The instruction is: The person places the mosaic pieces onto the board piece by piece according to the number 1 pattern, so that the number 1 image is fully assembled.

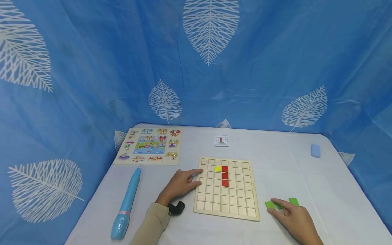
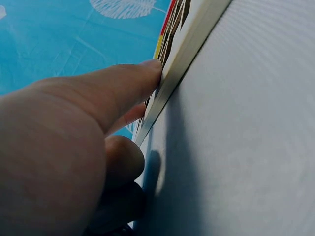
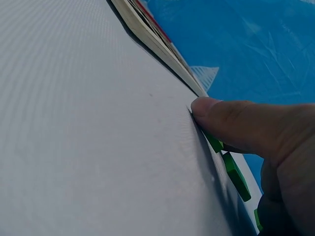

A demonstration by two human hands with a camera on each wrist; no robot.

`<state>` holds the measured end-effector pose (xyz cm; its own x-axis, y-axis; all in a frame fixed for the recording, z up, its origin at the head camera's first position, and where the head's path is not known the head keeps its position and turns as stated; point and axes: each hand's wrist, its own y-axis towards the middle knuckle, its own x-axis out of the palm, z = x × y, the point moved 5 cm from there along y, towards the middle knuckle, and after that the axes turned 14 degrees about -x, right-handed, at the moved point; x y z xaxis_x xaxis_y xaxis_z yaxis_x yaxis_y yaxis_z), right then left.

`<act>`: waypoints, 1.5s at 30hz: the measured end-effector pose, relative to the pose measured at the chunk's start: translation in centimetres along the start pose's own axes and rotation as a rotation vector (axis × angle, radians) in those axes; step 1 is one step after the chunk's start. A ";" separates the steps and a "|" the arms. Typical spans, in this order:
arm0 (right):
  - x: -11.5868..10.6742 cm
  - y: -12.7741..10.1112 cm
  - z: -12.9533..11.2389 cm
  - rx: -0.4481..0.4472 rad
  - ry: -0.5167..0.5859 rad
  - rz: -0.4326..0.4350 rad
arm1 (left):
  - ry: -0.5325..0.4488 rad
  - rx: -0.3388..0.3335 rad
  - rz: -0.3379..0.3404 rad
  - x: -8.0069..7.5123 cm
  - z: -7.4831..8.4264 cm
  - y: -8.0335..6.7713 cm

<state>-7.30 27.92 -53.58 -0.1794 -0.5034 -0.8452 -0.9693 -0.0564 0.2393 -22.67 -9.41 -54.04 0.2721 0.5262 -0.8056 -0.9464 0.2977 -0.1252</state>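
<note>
A wooden grid board [image 1: 226, 215] lies on the white table, with one yellow square tile [image 1: 217, 168] beside the top of a column of red square tiles [image 1: 225, 176]. My left hand [image 1: 179, 183] touches the board's left edge with thumb and index finger; the left wrist view shows the thumb [image 2: 133, 81] against the rim, the other fingers bent below. To the right of the board, my right hand [image 1: 295, 217] pinches a green square tile [image 1: 269, 205] between thumb and index finger. Another green tile [image 1: 279, 206] is partly hidden under that hand, and a third green tile [image 1: 293, 201] lies just beyond it.
Behind the board lies a small pattern card [image 1: 221, 141]. A picture puzzle board [image 1: 147, 160] is at the back left, with a light-blue wand-shaped object [image 1: 126, 204] nearer. A blue block [image 1: 315, 150] rests at the far right. Blue leaf-print cloth [image 1: 245, 85] surrounds the table.
</note>
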 end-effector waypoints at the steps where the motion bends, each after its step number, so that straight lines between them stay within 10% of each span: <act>1: 0.0 0.0 0.0 0.001 0.001 -0.002 | 0.000 -0.001 0.000 0.0 0.0 0.0; 27: -0.1 0.4 -1.5 -0.068 -0.031 0.186 | -0.011 0.025 0.007 0.2 -0.2 0.2; 45: 1.1 3.9 -8.3 -0.345 -0.009 0.226 | -0.004 0.019 -0.004 0.0 -0.2 0.1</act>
<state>-9.86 20.01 -49.68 -0.3840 -0.5291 -0.7567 -0.7926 -0.2315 0.5641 -22.80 -9.53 -54.19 0.2766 0.5283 -0.8028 -0.9418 0.3152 -0.1170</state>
